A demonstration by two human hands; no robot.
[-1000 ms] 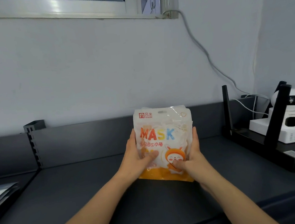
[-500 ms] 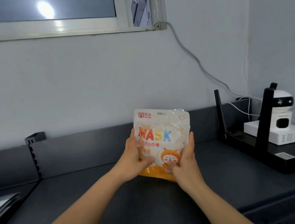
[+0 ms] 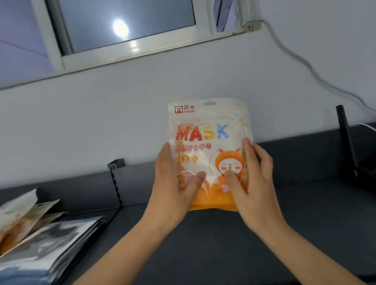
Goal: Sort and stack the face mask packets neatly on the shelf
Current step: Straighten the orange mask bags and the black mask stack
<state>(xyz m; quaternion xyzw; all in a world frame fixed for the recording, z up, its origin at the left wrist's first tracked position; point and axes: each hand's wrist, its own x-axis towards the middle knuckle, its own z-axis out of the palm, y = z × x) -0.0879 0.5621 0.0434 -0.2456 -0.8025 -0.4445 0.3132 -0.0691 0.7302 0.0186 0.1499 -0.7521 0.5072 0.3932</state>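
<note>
A white and orange face mask packet (image 3: 208,127), printed MASK with a cartoon rabbit, stands upright on the dark grey shelf (image 3: 213,248). My left hand (image 3: 175,188) grips its left side and my right hand (image 3: 253,182) grips its right side, thumbs pressed on the front. On the left lies a flat stack of grey-blue mask packets (image 3: 40,255), with a loose pile of white and orange packets (image 3: 15,219) behind it.
A dark slotted shelf upright (image 3: 115,177) divides the left bay from this one. A black router antenna (image 3: 346,141) stands at the right, with cables (image 3: 311,69) running up the white wall to a window (image 3: 128,19).
The view has swung left and up, bringing the packet piles on the left into sight and pushing the white camera and router out. Both hands still hold the packet upright.
</note>
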